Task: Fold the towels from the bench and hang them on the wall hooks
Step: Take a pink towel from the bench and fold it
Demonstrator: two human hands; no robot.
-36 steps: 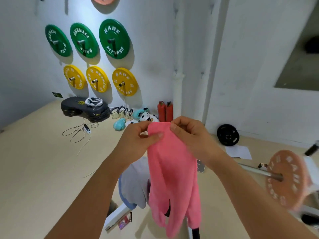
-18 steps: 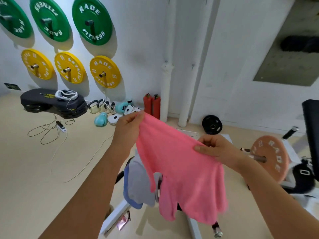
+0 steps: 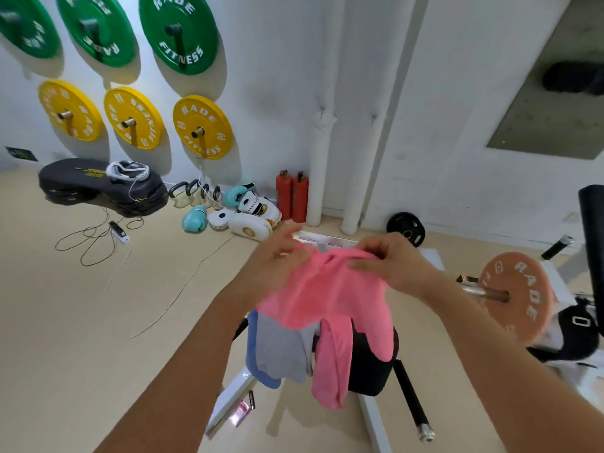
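One pink towel (image 3: 327, 299) mid-fold, pinched by left hand (image 3: 277, 263) and right hand (image 3: 389, 266); grey towel (image 3: 281, 348) waiting on bench (image 3: 372, 371) (nothing hung yet).

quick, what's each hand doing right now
Left hand: grips the top edge of the pink towel.
Right hand: pinches the same towel's top edge.

We see a plain pink towel (image 3: 330, 295), a grey towel (image 3: 281, 351) edged in blue, green plates (image 3: 178, 31) and yellow plates (image 3: 202, 127) with white lettering, two red extinguishers (image 3: 292, 199), and a beige floor (image 3: 65, 322).
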